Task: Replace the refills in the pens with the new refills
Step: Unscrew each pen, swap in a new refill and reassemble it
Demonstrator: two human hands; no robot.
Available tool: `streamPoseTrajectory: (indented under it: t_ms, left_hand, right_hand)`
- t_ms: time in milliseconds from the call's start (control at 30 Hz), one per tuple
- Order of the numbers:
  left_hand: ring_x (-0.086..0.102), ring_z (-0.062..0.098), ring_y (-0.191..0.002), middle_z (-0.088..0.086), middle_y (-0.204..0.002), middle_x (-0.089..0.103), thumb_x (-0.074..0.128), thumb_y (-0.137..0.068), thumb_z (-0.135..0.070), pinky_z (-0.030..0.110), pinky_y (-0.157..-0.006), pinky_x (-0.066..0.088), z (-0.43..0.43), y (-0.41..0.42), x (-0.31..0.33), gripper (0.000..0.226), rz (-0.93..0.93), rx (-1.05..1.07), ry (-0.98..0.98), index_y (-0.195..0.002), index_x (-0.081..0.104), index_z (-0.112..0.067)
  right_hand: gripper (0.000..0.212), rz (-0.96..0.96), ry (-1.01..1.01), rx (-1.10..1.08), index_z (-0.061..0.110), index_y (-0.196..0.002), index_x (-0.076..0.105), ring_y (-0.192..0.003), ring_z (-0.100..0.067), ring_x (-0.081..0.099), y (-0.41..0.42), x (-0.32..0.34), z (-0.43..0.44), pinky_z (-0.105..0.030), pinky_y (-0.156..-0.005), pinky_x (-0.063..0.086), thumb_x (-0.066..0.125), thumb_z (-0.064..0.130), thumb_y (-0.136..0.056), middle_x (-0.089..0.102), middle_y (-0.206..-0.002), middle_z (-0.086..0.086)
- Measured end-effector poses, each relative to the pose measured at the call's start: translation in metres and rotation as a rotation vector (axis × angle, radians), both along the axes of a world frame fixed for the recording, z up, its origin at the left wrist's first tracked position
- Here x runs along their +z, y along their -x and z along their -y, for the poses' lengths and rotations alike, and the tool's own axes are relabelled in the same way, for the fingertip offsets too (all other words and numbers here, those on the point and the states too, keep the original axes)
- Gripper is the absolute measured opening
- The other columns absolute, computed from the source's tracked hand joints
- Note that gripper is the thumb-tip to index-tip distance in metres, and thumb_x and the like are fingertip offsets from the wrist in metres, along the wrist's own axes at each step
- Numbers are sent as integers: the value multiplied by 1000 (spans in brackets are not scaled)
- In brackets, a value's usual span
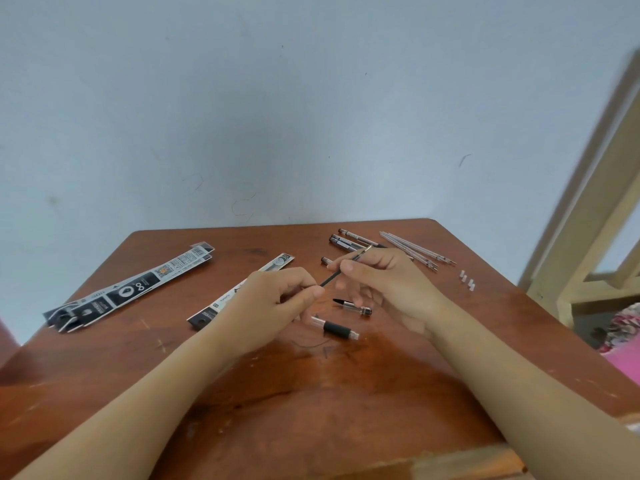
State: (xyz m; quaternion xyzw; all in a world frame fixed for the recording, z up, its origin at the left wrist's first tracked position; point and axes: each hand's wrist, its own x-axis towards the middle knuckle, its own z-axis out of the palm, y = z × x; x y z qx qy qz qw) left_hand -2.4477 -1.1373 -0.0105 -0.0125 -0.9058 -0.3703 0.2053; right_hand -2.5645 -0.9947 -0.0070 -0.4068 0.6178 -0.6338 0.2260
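Refill (341, 268) pinched between both hands, above table (242, 393)

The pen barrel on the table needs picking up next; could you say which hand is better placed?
Probably left. The left hand only pinches the refill by its end, close to the pen barrel; the right hand grips it midway.
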Motion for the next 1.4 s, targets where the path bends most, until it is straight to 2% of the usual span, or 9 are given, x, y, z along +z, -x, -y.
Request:
streamPoseTrajectory:
  t_ms: [67,233,400,533,633,800,1033,1200,1400]
  left_hand:
    - [43,3,-43,-13,-50,57,52,-88,-22,12,-48,35,-1,0,1,28,3,-2,13,-60,56,-26]
    - [47,2,-49,-15,-48,55,55,-87,-20,10,-50,35,1,1,-1,27,6,31,100,-62,55,-28]
    - [47,-2,-71,-15,-81,57,56,-87,-22,14,-62,35,7,5,-7,15,-61,134,355,-98,66,-24]
    - [41,-6,-93,-20,-99,47,47,-81,-50,21,-83,38,12,8,-11,36,109,20,436,-108,61,-31]
    - [41,2,-103,-17,-106,47,53,-84,-47,26,-92,38,12,9,-10,32,257,-24,502,-112,58,-34]
    - [43,3,-101,-13,-110,51,53,-87,-34,27,-91,39,13,11,-11,21,251,-28,507,-107,60,-35]
    - [50,9,-88,-8,-93,63,50,-89,-26,31,-83,42,13,12,-12,8,138,-3,468,-92,56,-30]
    - [50,2,-64,-12,-80,60,43,-93,-17,14,-62,40,7,7,-6,27,116,0,305,-82,37,-42]
    - [49,3,-58,-13,-73,56,39,-94,-14,14,-59,39,5,6,-5,30,83,10,257,-80,36,-41]
  right_hand:
    - [18,54,40,-66,9,-72,66,-37,-6,47,1,0,2,-14,-38,33,55,19,-82,63,-50,3]
    - [30,368,231,-194,5,-70,55,-32,-7,45,11,3,1,-16,-35,29,42,17,-95,62,-49,-1]
    - [30,533,276,-308,11,-74,54,-29,-8,40,16,7,-2,-15,-35,25,38,21,-97,62,-48,0]
    - [31,550,259,-335,11,-77,55,-30,-8,37,18,6,-1,-16,-37,24,35,22,-98,58,-45,0]
    - [33,558,265,-332,10,-77,55,-30,-8,35,19,5,-1,-16,-37,24,33,22,-98,56,-45,0]
    - [33,567,267,-332,10,-77,55,-30,-8,35,19,4,-2,-16,-37,24,33,23,-98,55,-44,0]
    - [35,589,299,-336,11,-76,56,-29,-8,34,23,5,-3,-13,-34,26,33,22,-98,54,-43,0]
    - [35,714,420,-331,10,-74,55,-31,-10,36,26,8,-6,-13,-34,28,33,24,-98,53,-41,-2]
    - [33,768,556,-321,11,-73,48,-31,-9,38,28,9,-7,-12,-35,29,29,21,-98,56,-42,-3]
